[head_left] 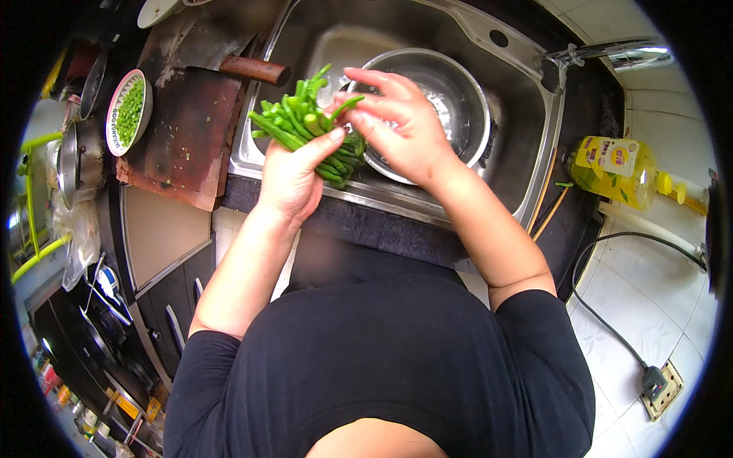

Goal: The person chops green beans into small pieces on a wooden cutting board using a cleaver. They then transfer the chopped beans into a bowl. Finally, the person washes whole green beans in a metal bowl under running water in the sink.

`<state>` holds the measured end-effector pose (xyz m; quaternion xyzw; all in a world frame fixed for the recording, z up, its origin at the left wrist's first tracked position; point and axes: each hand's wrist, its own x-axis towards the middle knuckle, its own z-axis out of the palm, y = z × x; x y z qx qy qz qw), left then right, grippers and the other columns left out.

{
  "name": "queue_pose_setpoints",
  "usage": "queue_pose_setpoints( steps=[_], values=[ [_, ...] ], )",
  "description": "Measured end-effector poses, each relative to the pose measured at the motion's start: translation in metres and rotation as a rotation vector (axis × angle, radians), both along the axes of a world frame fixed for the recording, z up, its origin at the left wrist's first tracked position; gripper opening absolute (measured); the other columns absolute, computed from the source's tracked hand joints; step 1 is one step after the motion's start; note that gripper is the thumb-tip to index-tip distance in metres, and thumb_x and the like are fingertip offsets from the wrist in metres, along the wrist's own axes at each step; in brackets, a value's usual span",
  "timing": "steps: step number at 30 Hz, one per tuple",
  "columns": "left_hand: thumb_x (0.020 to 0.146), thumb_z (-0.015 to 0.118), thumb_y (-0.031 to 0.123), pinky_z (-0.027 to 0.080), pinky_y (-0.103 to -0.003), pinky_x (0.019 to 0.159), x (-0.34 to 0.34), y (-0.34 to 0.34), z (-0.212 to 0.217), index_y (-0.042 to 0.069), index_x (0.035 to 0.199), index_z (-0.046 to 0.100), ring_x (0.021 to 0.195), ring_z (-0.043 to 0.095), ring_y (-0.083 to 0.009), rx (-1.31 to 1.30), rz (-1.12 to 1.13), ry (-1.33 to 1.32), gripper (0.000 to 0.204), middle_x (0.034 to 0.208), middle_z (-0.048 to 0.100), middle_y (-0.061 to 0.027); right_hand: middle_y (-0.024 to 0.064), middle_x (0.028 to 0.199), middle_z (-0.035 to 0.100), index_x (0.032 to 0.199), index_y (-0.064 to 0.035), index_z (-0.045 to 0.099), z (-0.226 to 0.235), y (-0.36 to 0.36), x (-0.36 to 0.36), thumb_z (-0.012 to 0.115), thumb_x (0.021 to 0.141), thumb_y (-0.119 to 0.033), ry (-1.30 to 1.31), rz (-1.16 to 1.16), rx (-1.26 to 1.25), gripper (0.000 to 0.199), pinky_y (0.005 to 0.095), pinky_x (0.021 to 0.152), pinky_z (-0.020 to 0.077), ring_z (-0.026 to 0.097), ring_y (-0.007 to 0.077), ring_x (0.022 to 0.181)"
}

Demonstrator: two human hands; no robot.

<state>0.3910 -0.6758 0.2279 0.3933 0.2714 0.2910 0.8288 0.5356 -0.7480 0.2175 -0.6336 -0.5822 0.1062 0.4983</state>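
Observation:
A bunch of long green beans [294,122] is gripped in my left hand [292,182], the thumb pressed across them. The bunch is held over the near left rim of the sink [305,46], cut ends and tips pointing up and left. My right hand [412,130] is at the right side of the bunch, thumb and a finger pinched at the end of one bean that sticks out. Its other fingers are stretched out. Behind that hand, a round metal basin [479,99] with water sits in the sink, partly hidden.
Left of the sink lies a stained wooden cutting board [183,130] with a cleaver [256,69] on it. Beside the board stands a bowl [114,141] of chopped green pieces. To the right are a faucet [611,53], a yellow soap bottle [615,169] and a pair of chopsticks [551,210].

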Motion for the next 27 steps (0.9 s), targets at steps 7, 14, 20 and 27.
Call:
queue_pose_setpoints(
  steps=[7, 14, 20, 27],
  values=[
    [0.078, 0.063, 0.002, 0.046, -0.028, 0.082, 0.010, 0.005, 0.018, 0.001, 0.100, 0.058, 0.089, 0.059, -0.0155, 0.212, -0.083, 0.043, 0.023, 0.095, 0.063, -0.0080, 0.0122, 0.117, 0.056, 0.122, -0.0080, 0.051, 0.008, -0.013, 0.007, 0.060, 0.083, -0.031, 0.623, 0.043, -0.236, 0.046, 0.0308, 0.085, 0.0439, 0.055, 0.0195, 0.103],
    [0.086, 0.053, 0.011, 0.043, -0.041, 0.091, 0.003, 0.056, 0.097, -0.001, 0.094, 0.059, 0.091, 0.058, -0.0235, 0.101, -0.183, -0.273, 0.016, 0.091, 0.062, -0.0124, 0.0100, 0.107, 0.061, 0.116, -0.0023, 0.052, -0.023, -0.047, 0.059, 0.050, 0.089, -0.033, 0.895, -0.165, -0.253, 0.040, 0.0282, 0.080, 0.0436, 0.057, 0.0165, 0.098],
    [0.087, 0.050, 0.008, 0.037, -0.046, 0.100, -0.026, 0.093, 0.156, -0.004, 0.095, 0.056, 0.096, 0.055, -0.0246, 0.086, -0.155, -0.427, 0.016, 0.094, 0.060, -0.0131, 0.0092, 0.095, 0.064, 0.107, 0.0012, 0.057, -0.068, -0.053, 0.060, 0.055, 0.085, -0.027, 0.794, -0.230, -0.378, 0.036, 0.0264, 0.072, 0.0446, 0.058, 0.0142, 0.084],
    [0.084, 0.052, 0.005, 0.039, -0.046, 0.097, -0.078, 0.161, 0.194, -0.003, 0.095, 0.057, 0.098, 0.056, -0.0265, 0.144, 0.026, -0.416, 0.015, 0.096, 0.060, -0.0139, 0.0076, 0.090, 0.064, 0.104, 0.0013, 0.057, -0.077, -0.041, 0.039, 0.054, 0.086, -0.025, 0.802, -0.195, -0.397, 0.032, 0.0258, 0.069, 0.0449, 0.058, 0.0131, 0.077]
  ],
)
